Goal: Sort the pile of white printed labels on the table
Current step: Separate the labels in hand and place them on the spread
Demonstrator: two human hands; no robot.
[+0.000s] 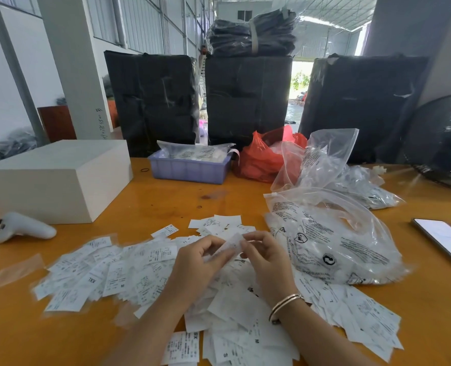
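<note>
A wide pile of white printed labels (129, 270) covers the near half of the orange table (166, 196), with size letters such as M, S and XXL showing on some. Both my hands are raised over the middle of the pile. My left hand (198, 260) and my right hand (264, 256) pinch the two ends of one small label (232, 244), held between their fingertips just above the heap. A bracelet circles my right wrist. More labels lie spread to the right, beside a clear bag.
A white box (57, 178) and a white controller (20, 228) sit at left. A purple tray (190, 167), a red bag (261, 157) and clear printed bags (332, 239) stand behind and to the right. A phone (443, 240) lies far right. Black wrapped bales line the back.
</note>
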